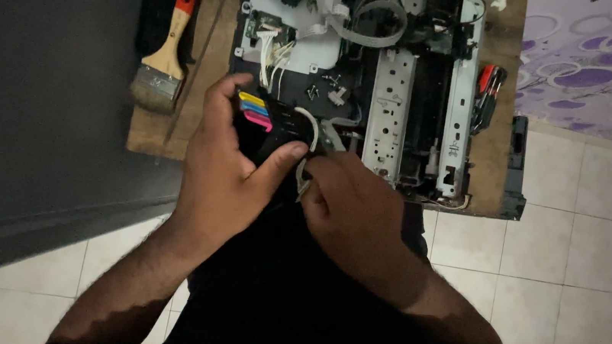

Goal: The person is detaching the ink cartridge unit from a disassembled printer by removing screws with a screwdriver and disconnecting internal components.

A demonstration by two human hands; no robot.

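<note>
Here the left hand (218, 166) grips a black ink cartridge block (273, 126), its fingers curled over the far side and its thumb (280, 160) pressed along the near edge. The block shows small yellow, blue and pink tabs (253, 109) on its upper left corner. It is held just above the near edge of an opened printer (394, 74), in front of the person's dark shirt (268, 298).

The right hand (355, 212) is closed in a pinch at the block's right side, where a thin white cable (312, 130) loops up and round; the fingertips meet at the lower end of that cable, though exactly how much of it they pinch cannot be told in the dim light.

The printer lies with its cover off on a wooden board (206, 38). Its metal frame rails (389, 112) run away from the person, a flat grey ribbon cable (372, 26) arcs across the top, and a small green circuit board (268, 29) with white wires sits at its left. A few loose screws (323, 89) lie on the dark base near the block.

On the board's left edge a paintbrush (166, 48) with a wooden handle and red tip rests on a black pad. At the right edge lie red-and-black screwdrivers (488, 93). The floor (581, 249) is pale tile, and a purple patterned cloth (603, 60) lies at the upper right.
</note>
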